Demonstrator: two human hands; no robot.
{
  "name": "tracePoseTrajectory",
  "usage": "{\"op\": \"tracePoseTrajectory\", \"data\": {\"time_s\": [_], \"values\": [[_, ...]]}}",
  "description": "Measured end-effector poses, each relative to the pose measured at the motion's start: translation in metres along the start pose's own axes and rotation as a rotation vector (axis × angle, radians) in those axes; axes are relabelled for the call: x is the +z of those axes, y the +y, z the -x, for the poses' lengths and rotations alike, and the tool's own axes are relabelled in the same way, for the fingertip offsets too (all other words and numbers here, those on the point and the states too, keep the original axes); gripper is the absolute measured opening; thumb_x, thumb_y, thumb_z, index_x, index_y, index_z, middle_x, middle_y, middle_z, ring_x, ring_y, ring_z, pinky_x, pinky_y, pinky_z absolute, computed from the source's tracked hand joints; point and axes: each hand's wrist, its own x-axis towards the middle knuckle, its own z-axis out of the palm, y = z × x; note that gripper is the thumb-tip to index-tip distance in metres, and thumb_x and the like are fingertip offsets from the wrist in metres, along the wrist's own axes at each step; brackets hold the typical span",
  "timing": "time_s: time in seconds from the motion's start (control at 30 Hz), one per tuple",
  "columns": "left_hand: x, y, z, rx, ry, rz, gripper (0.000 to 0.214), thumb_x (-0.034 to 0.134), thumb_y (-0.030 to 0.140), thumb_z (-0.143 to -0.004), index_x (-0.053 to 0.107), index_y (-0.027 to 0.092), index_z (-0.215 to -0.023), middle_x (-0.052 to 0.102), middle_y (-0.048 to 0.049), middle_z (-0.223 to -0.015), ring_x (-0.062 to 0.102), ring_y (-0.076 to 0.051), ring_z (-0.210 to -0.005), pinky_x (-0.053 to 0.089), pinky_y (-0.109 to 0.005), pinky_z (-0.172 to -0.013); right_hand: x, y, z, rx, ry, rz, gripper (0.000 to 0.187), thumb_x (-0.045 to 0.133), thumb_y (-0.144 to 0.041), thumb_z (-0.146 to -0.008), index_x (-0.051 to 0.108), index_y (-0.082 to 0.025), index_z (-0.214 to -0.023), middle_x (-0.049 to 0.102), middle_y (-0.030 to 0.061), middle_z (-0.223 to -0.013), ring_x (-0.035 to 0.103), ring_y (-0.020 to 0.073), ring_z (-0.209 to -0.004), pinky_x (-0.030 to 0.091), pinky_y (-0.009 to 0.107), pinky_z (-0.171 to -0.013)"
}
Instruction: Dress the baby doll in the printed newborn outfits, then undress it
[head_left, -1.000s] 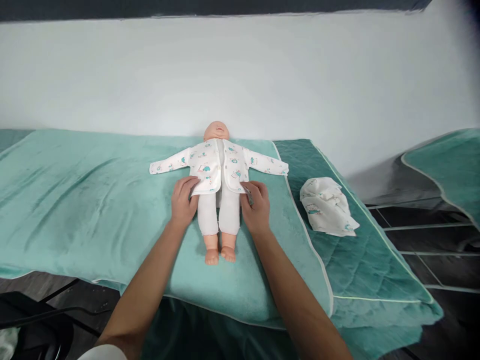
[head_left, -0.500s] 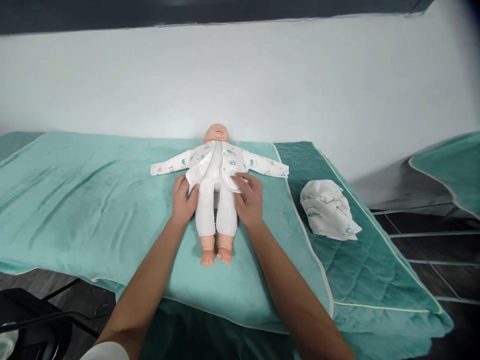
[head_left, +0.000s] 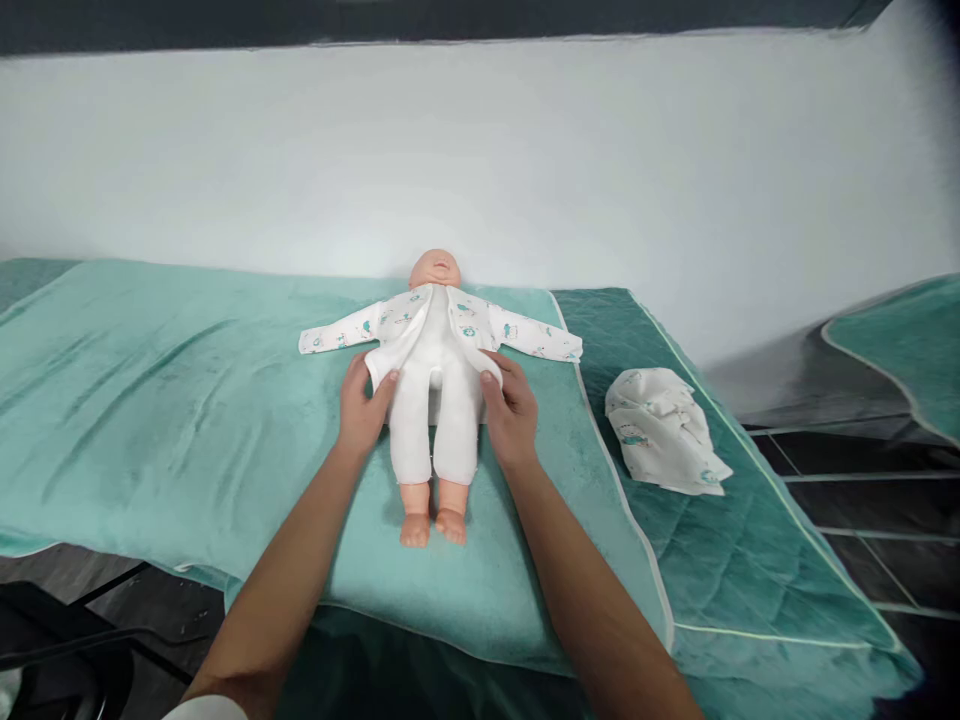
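Note:
A baby doll (head_left: 435, 415) lies on its back, head toward the wall, its white cloth body and legs bare of other clothing. Both its arms are in the sleeves of a white printed baby jacket (head_left: 469, 318), which is spread open at the front. My left hand (head_left: 365, 405) pinches the lower corner of the jacket's front panel beside the doll's left-of-picture hip. On the other side, my right hand (head_left: 511, 408) grips the opposite panel's lower edge, folded outward so its plain inside shows.
A crumpled white printed cloth (head_left: 664, 430) lies to the right on the dark green quilted cover (head_left: 765, 570). A light green blanket (head_left: 187, 420) spreads under the doll. The white wall (head_left: 480, 160) stands right behind its head. A black chair (head_left: 60, 650) is at lower left.
My right hand has taken hold of the right front panel and turned it outward, moving slightly right. My left hand keeps its corner. The view has shifted a little.

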Motion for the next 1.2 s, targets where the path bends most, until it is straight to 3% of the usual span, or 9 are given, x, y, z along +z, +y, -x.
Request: {"op": "tracePoseTrajectory", "data": {"time_s": [0.13, 0.27, 0.37, 0.47, 0.57, 0.67, 0.77, 0.9, 1.2], "values": [[0.0, -0.006, -0.002, -0.257, 0.096, 0.241, 0.04, 0.07, 0.049, -0.086, 0.068, 0.019, -0.112, 0.071, -0.0069, -0.111, 0.066, -0.021, -0.102, 0.052, -0.034, -0.092, 0.001, 0.009, -0.002, 0.329, 0.137, -0.265, 0.037, 0.064, -0.053, -0.091, 0.072, -0.018, -0.098, 0.071, 0.004, -0.095, 0.064, 0.0184, -0.086, 0.052, 0.032, -0.078], [0.0, -0.019, -0.006, -0.308, 0.228, 0.334, 0.038, 0.073, 0.04, -0.084, 0.062, 0.02, -0.115, 0.068, -0.0058, -0.114, 0.065, -0.017, -0.103, 0.051, -0.031, -0.094, 0.002, 0.019, -0.006, 0.459, 0.204, -0.423, 0.034, 0.072, -0.046, -0.082, 0.067, -0.019, -0.101, 0.067, -0.0006, -0.088, 0.058, 0.0131, -0.072, 0.047, 0.025, -0.064], [-0.002, -0.024, -0.007, -0.323, 0.318, 0.284, 0.041, 0.072, 0.031, -0.084, 0.056, 0.022, -0.12, 0.063, -0.0056, -0.118, 0.063, -0.015, -0.103, 0.05, -0.03, -0.093, 0.0, 0.026, -0.007, 0.469, 0.288, -0.383, 0.04, 0.074, -0.038, -0.078, 0.063, -0.021, -0.112, 0.065, -0.0005, -0.096, 0.059, 0.0126, -0.078, 0.049, 0.025, -0.07], [-0.004, -0.02, -0.004, -0.23, 0.359, 0.124, 0.038, 0.067, 0.025, -0.087, 0.054, 0.023, -0.122, 0.059, -0.0075, -0.125, 0.059, -0.017, -0.114, 0.049, -0.031, -0.095, -0.005, 0.029, -0.006, 0.428, 0.363, -0.267, 0.049, 0.072, -0.037, -0.078, 0.058, -0.023, -0.123, 0.064, 0.0033, -0.114, 0.062, 0.0163, -0.097, 0.052, 0.032, -0.089], [-0.005, -0.013, 0.0, -0.042, 0.273, -0.039, 0.034, 0.064, 0.025, -0.088, 0.056, 0.023, -0.122, 0.057, -0.0085, -0.13, 0.054, -0.021, -0.125, 0.049, -0.035, -0.099, -0.008, 0.026, -0.004, 0.359, 0.334, -0.136, 0.047, 0.068, -0.04, -0.082, 0.06, -0.022, -0.124, 0.062, 0.0083, -0.129, 0.059, 0.0221, -0.119, 0.046, 0.041, -0.105], [-0.004, -0.01, 0.002, 0.051, 0.114, -0.092, 0.035, 0.066, 0.027, -0.088, 0.058, 0.023, -0.122, 0.057, -0.01, -0.133, 0.052, -0.024, -0.128, 0.048, -0.039, -0.101, -0.007, 0.02, -0.001, 0.357, 0.198, -0.079, 0.045, 0.065, -0.047, -0.086, 0.064, -0.019, -0.122, 0.065, 0.0114, -0.13, 0.06, 0.0256, -0.122, 0.046, 0.045, -0.107], [-0.002, -0.01, 0.001, 0.039, 0.024, -0.1, 0.032, 0.063, 0.028, -0.09, 0.06, 0.023, -0.122, 0.06, -0.0094, -0.132, 0.055, -0.024, -0.126, 0.048, -0.04, -0.103, -0.005, 0.016, 0.0, 0.336, 0.095, -0.055, 0.047, 0.063, -0.049, -0.088, 0.065, -0.019, -0.124, 0.065, 0.012, -0.134, 0.06, 0.0264, -0.124, 0.045, 0.047, -0.11], [-0.002, -0.012, 0.001, -0.026, 0.011, -0.152, 0.022, 0.057, 0.03, -0.093, 0.063, 0.022, -0.113, 0.067, -0.007, -0.117, 0.062, -0.021, -0.11, 0.049, -0.039, -0.099, -0.004, 0.015, 0.001, 0.286, 0.039, 0.01, 0.048, 0.063, -0.045, -0.088, 0.064, -0.02, -0.129, 0.058, 0.0115, -0.146, 0.054, 0.0261, -0.134, 0.04, 0.047, -0.116], [-0.002, -0.017, -0.002, -0.206, 0.174, -0.155, 0.014, 0.056, 0.026, -0.089, 0.063, 0.02, -0.1, 0.069, -0.0037, -0.097, 0.064, -0.018, -0.09, 0.051, -0.031, -0.08, -0.006, 0.016, 0.001, 0.272, -0.003, 0.116, 0.047, 0.051, -0.038, -0.093, 0.063, -0.018, -0.134, 0.061, 0.0119, -0.144, 0.056, 0.0272, -0.134, 0.038, 0.051, -0.118]]}}
